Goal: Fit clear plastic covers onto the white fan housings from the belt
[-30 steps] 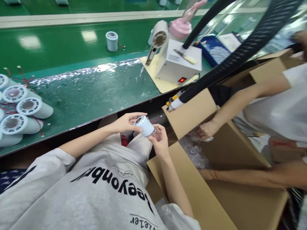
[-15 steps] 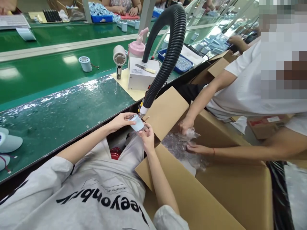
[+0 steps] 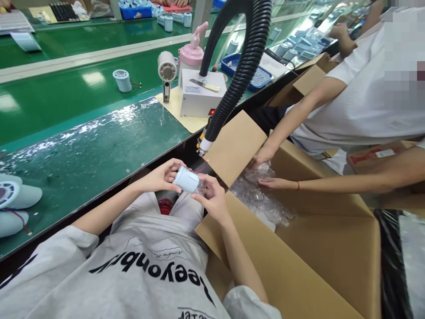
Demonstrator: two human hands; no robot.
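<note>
A small pale-blue cylindrical part [image 3: 186, 180] with thin red wires lies on its side between both my hands, over my lap. My left hand [image 3: 162, 175] grips its left end with curled fingers. My right hand [image 3: 212, 198] pinches its right end, where a clear piece shows. Just above, the nozzle of a black ribbed hose [image 3: 239, 84] hangs near the bench edge.
An open cardboard box [image 3: 299, 261] with bubble wrap [image 3: 262, 199] stands at my right; another person's two hands [image 3: 265, 170] work in it. The green bench [image 3: 86, 146] holds pale-blue parts [image 3: 15, 197] at left, a white machine [image 3: 199, 95], a lone cylinder [image 3: 122, 80].
The view has swung so the hose and the other person show more fully. I have turned the part from tilted upright to lying on its side, slightly lower.
</note>
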